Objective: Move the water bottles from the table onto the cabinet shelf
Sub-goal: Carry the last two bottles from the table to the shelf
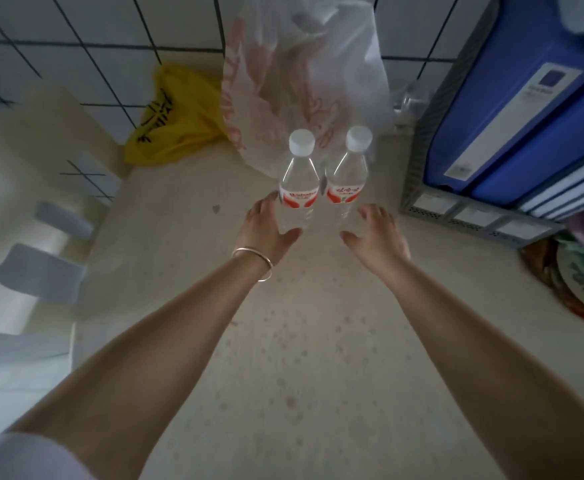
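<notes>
A: On the table [283, 341], mid-frame, two water bottles standing upright, touching or nearly so. Left bottle [299, 181], right bottle [347, 176]. Both capped, red-and-white labels.

B: Hands?

A: Left hand [270, 226] is at the left bottle's lower half, fingers spread and relaxed, thumb near the base. Looks like it's touching the label side, can't tell if it's really closed round it. Calling it not gripping yet. Right hand [377, 237] is just beside the right bottle's base, fingers loosely bent, holding nothing.

B: So which step?

A: Reach-to-grasp, I'd say. Neither bottle lifted; both bases are on the table. Task barely begun.

B: Next move needs what?

A: Each hand wraps its own bottle round the body, probably at the label. Bottles sit tight together, so inner fingers have little room between them; thumbs in front, fingers round the outside seems easier. Then lift straight up.

B: Obstacles?

A: White plastic bag [304, 81] right behind the bottles, yellow bag [176, 116] further left, grey file rack [474, 209] with blue binders [526, 98] on the right. Lifting clear of the bag matters.

B: Cabinet shelf?

A: Can't identify it here. Person will likely have to turn.
</notes>
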